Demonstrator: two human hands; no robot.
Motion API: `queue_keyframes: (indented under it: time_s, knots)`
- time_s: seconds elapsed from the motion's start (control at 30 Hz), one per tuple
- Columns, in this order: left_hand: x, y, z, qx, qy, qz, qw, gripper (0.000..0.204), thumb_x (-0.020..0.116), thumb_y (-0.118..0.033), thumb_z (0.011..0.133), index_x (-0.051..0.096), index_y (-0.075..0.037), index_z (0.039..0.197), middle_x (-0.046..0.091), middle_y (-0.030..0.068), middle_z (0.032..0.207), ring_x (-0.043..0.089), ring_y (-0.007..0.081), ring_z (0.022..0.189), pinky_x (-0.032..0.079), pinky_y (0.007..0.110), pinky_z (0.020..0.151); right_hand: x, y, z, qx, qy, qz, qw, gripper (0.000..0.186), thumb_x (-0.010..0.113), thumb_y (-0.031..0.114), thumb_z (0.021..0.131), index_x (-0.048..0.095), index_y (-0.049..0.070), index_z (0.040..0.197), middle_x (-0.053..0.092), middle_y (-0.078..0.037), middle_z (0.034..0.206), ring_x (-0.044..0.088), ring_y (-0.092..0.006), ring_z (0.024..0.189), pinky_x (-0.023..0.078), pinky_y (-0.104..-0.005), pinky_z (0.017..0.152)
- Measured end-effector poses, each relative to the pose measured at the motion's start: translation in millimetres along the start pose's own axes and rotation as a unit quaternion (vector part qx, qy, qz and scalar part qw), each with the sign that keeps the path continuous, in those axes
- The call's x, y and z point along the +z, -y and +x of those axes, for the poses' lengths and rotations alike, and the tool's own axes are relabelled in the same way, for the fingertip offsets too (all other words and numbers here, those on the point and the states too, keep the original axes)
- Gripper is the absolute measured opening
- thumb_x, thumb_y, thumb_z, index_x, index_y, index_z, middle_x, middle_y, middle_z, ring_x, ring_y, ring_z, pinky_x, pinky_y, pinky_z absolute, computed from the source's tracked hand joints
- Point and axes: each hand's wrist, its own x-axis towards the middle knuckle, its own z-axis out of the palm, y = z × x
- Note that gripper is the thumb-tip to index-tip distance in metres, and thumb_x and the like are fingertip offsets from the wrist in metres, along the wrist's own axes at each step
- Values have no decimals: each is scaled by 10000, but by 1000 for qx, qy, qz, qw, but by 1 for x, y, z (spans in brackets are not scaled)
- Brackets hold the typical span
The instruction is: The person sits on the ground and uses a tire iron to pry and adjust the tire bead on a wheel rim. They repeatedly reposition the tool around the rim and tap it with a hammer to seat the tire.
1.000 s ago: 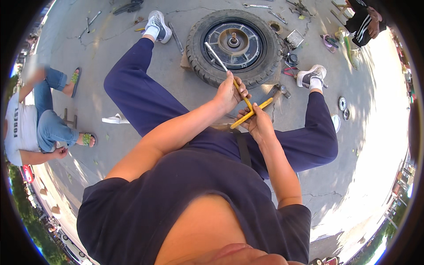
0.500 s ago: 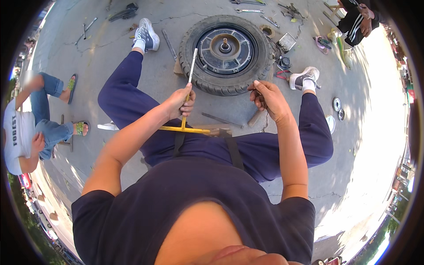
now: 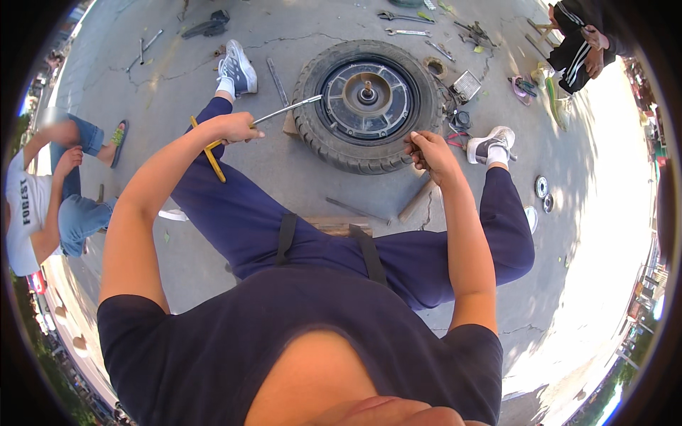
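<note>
My left hand (image 3: 239, 128) is closed round a T-handle socket wrench (image 3: 285, 109) with a yellow crossbar and a silver shaft. The wrench slants to the right, its tip at the left edge of the hub cover on a wheel with a black tyre (image 3: 313, 138). A grey hub motor (image 3: 369, 126) with a central axle fills the middle of this wheel, which lies flat. By the tyre's lower right edge is my right hand (image 3: 433, 155), its fingers curled and pinched. Whatever they may hold is too small to make out.
Beyond the wheel lie several wrenches (image 3: 408, 32) on the concrete. Pliers with red handles (image 3: 457, 135) lie near my right shoe. A metal bar (image 3: 357, 211) and a wooden block (image 3: 418, 201) are nearer me. People sit at far left and upper right.
My left hand has moved left and forward, swinging the wrench from near upright to a slant, its tip now against the hub's edge. My right hand stays by the tyre.
</note>
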Motion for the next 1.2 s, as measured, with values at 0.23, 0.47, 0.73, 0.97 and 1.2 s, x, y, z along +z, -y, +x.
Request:
queue_keyframes:
  time_s: [0.23, 0.47, 0.73, 0.97, 1.2]
  knots:
    - [-65, 11, 60, 94, -195, 219, 951, 305, 681, -291, 817, 682, -2, 914, 675, 201, 837, 658, 374, 817, 504, 445, 715, -8, -42, 29, -163, -245, -412, 862, 346, 617, 269, 900, 603, -15, 1097, 617, -215, 1062, 591, -387, 926, 475, -449, 807]
    - [-130, -32, 98, 172, -265, 349, 882, 104, 611, -93, 732, 644, -44, 818, 668, 176, 834, 653, 377, 840, 504, 468, 691, 3, -55, 54, -140, -363, -405, 828, 771, 686, 315, 866, 314, -126, 1378, 388, -309, 1381, 405, -457, 1268, 369, -475, 1049]
    - [-168, -98, 145, 279, -307, 515, 751, 29, 610, -58, 741, 586, -74, 748, 638, 109, 670, 622, 292, 680, 406, 370, 827, 10, -49, 57, -120, -348, -360, 857, 828, 727, 246, 835, 264, -152, 1395, 354, -341, 1388, 371, -475, 1294, 342, -470, 1082]
    - [-169, -176, 163, 415, -352, 562, 623, 52, 599, -55, 757, 576, -89, 789, 605, 72, 601, 654, 273, 691, 395, 433, 1002, 13, -50, 57, -108, -362, -351, 857, 841, 743, 250, 819, 274, -137, 1401, 357, -323, 1395, 378, -471, 1288, 376, -463, 1057]
    - [-152, -247, 159, 570, -308, 533, 544, 81, 585, -63, 768, 506, -78, 779, 573, 41, 650, 629, 238, 794, 317, 460, 1145, -4, -27, 55, -104, -338, -383, 853, 691, 716, 261, 840, 396, -101, 1333, 443, -296, 1334, 476, -447, 1197, 409, -466, 999]
